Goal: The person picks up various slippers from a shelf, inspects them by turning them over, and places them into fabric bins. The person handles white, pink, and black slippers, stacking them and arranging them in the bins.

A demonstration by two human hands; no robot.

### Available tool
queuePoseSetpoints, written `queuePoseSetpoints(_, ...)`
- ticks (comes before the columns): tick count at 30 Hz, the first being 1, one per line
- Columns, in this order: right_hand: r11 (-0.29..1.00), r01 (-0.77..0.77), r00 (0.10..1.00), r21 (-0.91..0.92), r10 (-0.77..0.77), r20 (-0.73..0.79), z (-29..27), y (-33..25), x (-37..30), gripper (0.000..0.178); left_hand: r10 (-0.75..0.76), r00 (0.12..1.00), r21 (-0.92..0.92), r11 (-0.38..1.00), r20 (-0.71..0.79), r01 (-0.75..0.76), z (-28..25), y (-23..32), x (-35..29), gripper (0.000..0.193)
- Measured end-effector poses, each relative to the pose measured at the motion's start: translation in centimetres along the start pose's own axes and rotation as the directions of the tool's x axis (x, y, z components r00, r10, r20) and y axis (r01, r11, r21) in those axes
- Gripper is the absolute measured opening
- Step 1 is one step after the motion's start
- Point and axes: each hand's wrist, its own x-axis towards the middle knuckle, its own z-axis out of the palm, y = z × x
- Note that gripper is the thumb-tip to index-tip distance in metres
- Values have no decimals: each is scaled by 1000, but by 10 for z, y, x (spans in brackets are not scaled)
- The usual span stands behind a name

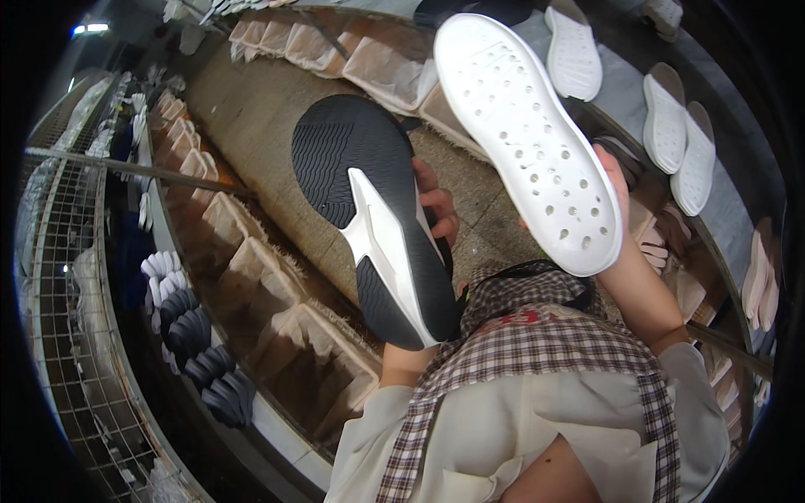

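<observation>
White sole (530,155), black sole (423,272): long axes slant, tops leftward; hands (439,204) apart, gripping one each.

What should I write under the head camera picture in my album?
The left hand holds a black-and-white shoe sole; the right hand holds a white sole dotted with round dimples.

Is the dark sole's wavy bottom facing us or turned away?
Facing us: the dark sole shows its wavy tread, and the left hand holds it from behind.

Outsole (379,222) left of midsole (530,147), bin row (262,270) farther left, other soles (665,121) farther right.
</observation>
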Motion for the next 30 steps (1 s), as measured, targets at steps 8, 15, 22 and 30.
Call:
queuePoseSetpoints(8,984,20,998,-176,-29,-53,-3,18,-1,65,350,864,455,875,-361,-165,36,-13,-7,46)
queuePoseSetpoints(15,992,-16,998,-129,7,-64,-36,37,16,59,696,398,801,533,-598,272,38,-23,18,40)
queuePoseSetpoints(22,992,-2,999,129,6,-31,-54,37,12,64,120,990,110,988,-69,-112,43,-19,15,73)
queuePoseSetpoints(30,995,-36,999,94,38,-15,-43,28,6,62,79,993,96,993,-82,-71,41,-21,13,75)
